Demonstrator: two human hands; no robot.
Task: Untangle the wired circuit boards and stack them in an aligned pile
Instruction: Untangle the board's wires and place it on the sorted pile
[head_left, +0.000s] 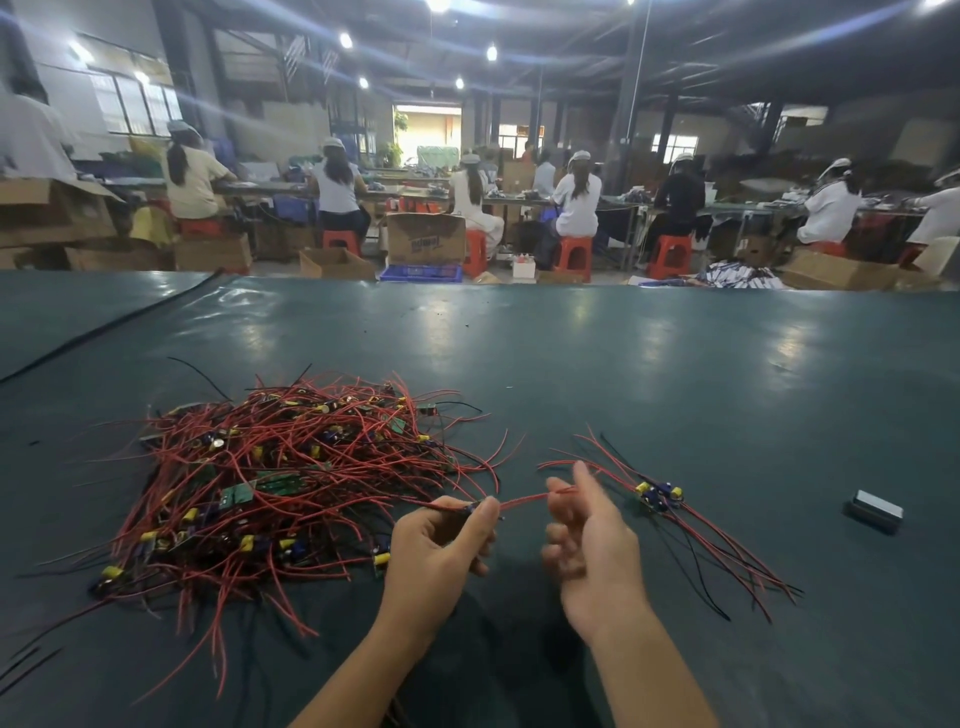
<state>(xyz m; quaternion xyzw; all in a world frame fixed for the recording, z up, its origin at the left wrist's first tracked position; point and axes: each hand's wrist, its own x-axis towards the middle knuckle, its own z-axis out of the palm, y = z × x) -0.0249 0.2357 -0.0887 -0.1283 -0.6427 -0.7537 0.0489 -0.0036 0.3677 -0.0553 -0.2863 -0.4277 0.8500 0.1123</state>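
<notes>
Two hands and two forearms were in view, all bare. The left hand (436, 545) and right hand (587, 535) were uncovered. The left forearm (363, 675) and right forearm (654, 670) were bare skin down to the bottom edge of the view. Fingers were slim. The right hand was slightly motion-blurred, the left sharper. Nails were too small and soft to tell apart.

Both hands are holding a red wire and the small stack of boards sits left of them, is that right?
Not quite. The left hand and right hand do hold the red wire, but the head view shows the stack to their right; the tangle lies left.
</notes>
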